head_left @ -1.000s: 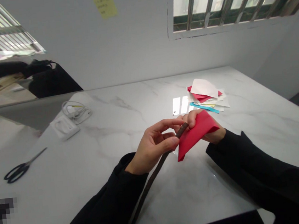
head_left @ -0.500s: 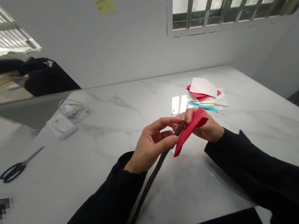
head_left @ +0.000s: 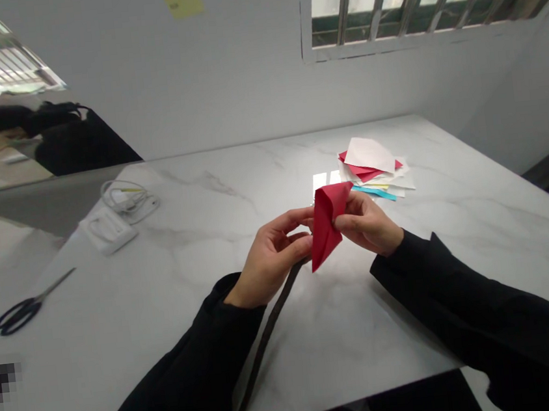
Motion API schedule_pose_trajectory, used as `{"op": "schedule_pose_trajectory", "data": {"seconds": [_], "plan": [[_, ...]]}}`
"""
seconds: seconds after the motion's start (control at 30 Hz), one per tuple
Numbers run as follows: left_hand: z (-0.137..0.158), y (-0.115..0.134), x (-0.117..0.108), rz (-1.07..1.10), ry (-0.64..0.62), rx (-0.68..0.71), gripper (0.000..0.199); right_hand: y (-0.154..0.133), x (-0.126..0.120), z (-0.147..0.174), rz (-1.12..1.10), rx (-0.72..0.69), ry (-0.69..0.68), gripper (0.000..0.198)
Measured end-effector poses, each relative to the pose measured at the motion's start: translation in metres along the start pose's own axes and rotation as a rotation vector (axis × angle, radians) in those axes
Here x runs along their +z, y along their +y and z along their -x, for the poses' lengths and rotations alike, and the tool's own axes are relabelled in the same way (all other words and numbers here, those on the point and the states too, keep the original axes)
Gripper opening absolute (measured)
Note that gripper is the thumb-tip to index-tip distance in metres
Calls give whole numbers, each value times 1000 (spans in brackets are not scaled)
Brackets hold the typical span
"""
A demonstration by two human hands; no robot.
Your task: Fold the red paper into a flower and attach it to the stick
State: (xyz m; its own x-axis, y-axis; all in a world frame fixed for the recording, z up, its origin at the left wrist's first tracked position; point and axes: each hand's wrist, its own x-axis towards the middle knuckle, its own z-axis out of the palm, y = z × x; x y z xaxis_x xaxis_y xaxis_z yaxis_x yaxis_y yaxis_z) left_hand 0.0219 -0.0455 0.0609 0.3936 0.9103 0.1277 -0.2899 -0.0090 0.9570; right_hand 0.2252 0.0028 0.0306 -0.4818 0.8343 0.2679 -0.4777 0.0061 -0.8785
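Observation:
Between my hands is a folded red paper [head_left: 328, 226], bent into a pointed shape. My right hand [head_left: 372, 223] pinches its right side, thumb on the face towards me. A thin dark brown stick [head_left: 272, 327] slants up from the table's front edge to my left hand [head_left: 279, 254], which grips it near its upper end. The stick's tip is hidden behind the paper. My left fingertips meet the paper's left edge, partly covered by it.
A pile of white, red, yellow and blue paper pieces [head_left: 372, 159] lies on the marble-patterned table [head_left: 199, 239] behind my right hand. Scissors [head_left: 32, 304] with black handles lie at left, near a white box [head_left: 107, 229] and a coiled white cable [head_left: 131, 201].
My right hand has turned the red paper from a narrow slanted edge to a broad face towards me. It now covers the stick's tip. My left hand keeps its hold.

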Motion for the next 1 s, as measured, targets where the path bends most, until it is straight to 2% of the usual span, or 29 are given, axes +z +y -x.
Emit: {"op": "schedule_pose_trajectory", "data": {"seconds": [0.13,0.37,0.57,0.8,1.0], "plan": [[-5,-7,0,28,27,27,34,2,0,-3,-11,7,43,30],[-13,-20,-8,-28,132,-66,29,14,-7,-10,-40,76,174,33],[-19,-27,-12,-10,163,-63,30,26,-13,-14,-31,112,202,35],[-24,-47,-26,161,145,-135,51,34,-17,-16,-2,137,243,37],[-24,-55,-30,218,137,-130,60,34,-12,-17,-32,156,243,38]]}}
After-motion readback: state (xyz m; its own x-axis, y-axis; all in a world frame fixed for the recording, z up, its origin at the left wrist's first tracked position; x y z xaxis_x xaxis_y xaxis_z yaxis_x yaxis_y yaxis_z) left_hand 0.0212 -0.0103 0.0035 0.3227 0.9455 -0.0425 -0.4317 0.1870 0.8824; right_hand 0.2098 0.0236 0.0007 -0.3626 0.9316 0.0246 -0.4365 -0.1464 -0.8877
